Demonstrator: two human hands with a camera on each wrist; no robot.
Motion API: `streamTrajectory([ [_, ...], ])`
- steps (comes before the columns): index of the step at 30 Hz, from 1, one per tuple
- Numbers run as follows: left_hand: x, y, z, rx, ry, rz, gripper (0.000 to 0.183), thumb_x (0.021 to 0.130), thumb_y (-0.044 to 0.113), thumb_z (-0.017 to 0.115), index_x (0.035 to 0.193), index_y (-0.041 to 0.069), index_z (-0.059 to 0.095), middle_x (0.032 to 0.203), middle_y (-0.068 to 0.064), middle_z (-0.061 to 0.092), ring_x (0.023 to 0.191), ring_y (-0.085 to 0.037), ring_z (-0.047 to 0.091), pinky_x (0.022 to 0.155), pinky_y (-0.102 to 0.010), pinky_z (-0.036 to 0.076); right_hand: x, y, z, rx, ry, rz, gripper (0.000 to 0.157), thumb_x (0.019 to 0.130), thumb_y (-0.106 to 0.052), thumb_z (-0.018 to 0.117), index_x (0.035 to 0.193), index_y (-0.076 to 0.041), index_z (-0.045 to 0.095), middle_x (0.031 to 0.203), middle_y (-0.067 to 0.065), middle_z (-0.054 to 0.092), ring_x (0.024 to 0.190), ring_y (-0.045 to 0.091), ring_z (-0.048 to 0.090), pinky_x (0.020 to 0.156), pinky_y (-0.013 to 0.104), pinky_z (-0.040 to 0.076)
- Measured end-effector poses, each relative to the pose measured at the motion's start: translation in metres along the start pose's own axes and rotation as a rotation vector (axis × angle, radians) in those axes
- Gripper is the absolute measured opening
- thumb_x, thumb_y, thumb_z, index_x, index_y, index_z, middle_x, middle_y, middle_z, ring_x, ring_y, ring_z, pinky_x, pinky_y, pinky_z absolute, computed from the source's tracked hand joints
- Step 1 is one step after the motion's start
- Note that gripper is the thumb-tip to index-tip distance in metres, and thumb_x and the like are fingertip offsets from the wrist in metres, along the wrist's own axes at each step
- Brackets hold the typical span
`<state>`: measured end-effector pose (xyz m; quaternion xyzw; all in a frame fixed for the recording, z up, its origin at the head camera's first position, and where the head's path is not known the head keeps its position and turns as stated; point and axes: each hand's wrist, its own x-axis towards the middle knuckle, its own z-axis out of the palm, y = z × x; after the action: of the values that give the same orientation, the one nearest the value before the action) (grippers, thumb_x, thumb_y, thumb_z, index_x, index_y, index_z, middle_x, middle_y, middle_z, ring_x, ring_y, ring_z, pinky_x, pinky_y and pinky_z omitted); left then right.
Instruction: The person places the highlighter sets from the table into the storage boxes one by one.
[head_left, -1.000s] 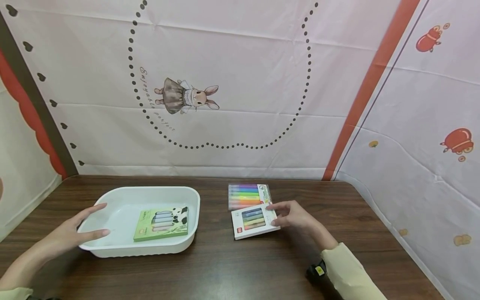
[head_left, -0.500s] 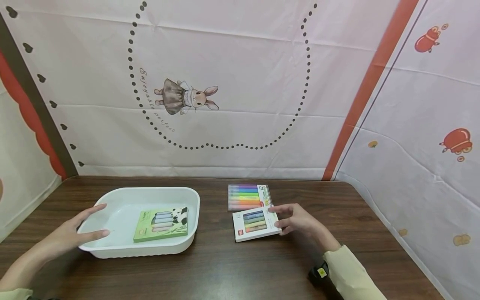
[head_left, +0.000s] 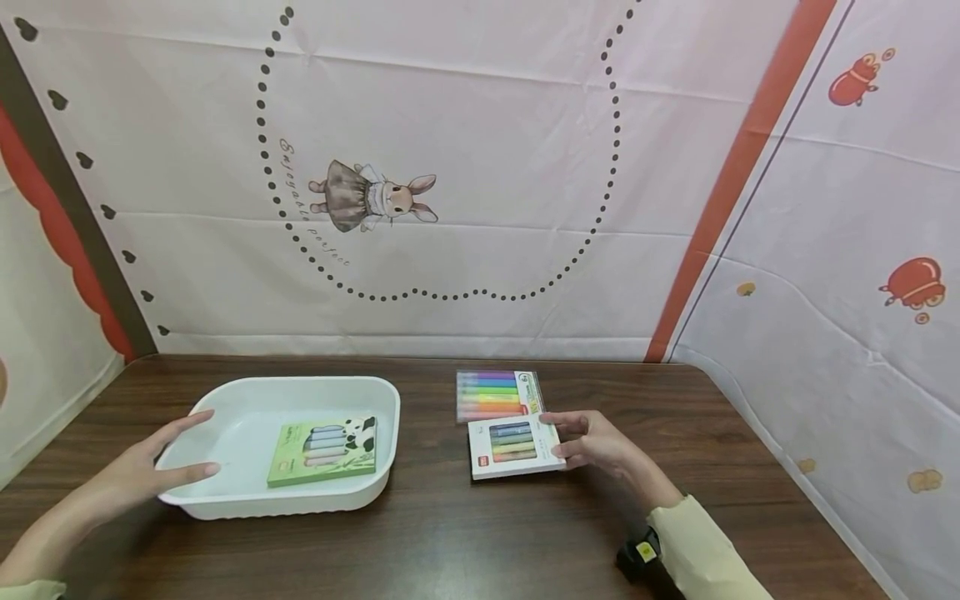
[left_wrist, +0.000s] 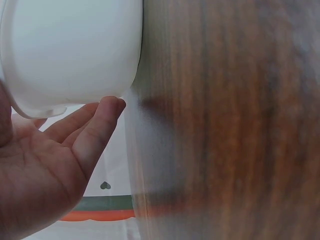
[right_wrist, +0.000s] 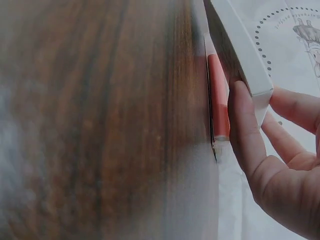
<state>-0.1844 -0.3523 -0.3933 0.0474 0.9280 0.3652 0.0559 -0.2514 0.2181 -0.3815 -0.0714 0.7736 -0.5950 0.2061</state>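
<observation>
My right hand (head_left: 596,442) pinches the right end of a flat white box (head_left: 480,458), whose window shows several coloured sticks. In the right wrist view the white box (right_wrist: 245,50) is tilted and raised off the table at my fingers. Partly behind it in the head view lies a clear pack of rainbow markers (head_left: 487,396). My left hand (head_left: 142,475) holds the left end of a white plastic basin (head_left: 300,502), with two digits over the rim. Other fingertips touch the basin's outer side (left_wrist: 75,55) in the left wrist view. A green panda-print box (head_left: 288,454) lies inside the basin.
Everything is on a dark brown wooden table (head_left: 450,550). Behind it hangs a pale printed cloth (head_left: 510,167) with a rabbit figure, and another printed cloth (head_left: 825,333) borders the right side. A black wrist device (head_left: 637,556) sits at the right sleeve.
The white box has turned slightly and shifted a little to the right with my right hand. My left hand and the basin stay where they were.
</observation>
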Motion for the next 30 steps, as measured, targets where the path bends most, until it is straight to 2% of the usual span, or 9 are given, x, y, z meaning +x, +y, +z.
streamTrajectory([
  [9,0.001,-0.002,0.002,-0.013,0.000,-0.004,0.079,0.088,0.032,0.059,0.145,0.006,0.011,0.138,-0.042,0.012,0.118,-0.063,0.017,0.081,-0.070,0.025,0.000,-0.001,0.001,0.078,0.025,0.006,0.057,0.076,0.004,0.067,0.130,0.004,0.046,0.119,0.024,0.049,0.082,0.023,0.061,0.070,0.037,0.054],
  [14,0.002,-0.002,0.001,-0.009,-0.003,-0.012,0.079,0.088,0.032,0.058,0.145,0.006,0.011,0.138,-0.042,0.011,0.118,-0.063,0.016,0.081,-0.070,0.025,0.000,0.000,0.001,0.094,0.017,0.002,0.058,0.077,0.004,0.066,0.131,0.004,0.045,0.120,0.025,0.048,0.082,0.022,0.062,0.069,0.036,0.055],
  [21,0.004,-0.003,0.000,0.008,-0.028,-0.045,0.081,0.088,0.035,0.058,0.144,0.003,0.010,0.138,-0.043,0.010,0.117,-0.064,0.017,0.078,-0.072,0.027,0.000,-0.004,0.003,0.103,0.003,-0.010,0.058,0.078,0.004,0.065,0.132,0.004,0.043,0.116,0.022,0.053,0.084,0.021,0.063,0.068,0.033,0.055],
  [30,0.004,-0.004,0.000,0.013,-0.021,-0.035,0.080,0.088,0.035,0.058,0.144,0.003,0.010,0.137,-0.043,0.011,0.117,-0.063,0.019,0.078,-0.071,0.028,-0.001,-0.011,0.005,0.118,-0.013,-0.030,0.058,0.079,0.006,0.063,0.133,0.007,0.040,0.117,0.023,0.052,0.085,0.022,0.062,0.068,0.034,0.055],
])
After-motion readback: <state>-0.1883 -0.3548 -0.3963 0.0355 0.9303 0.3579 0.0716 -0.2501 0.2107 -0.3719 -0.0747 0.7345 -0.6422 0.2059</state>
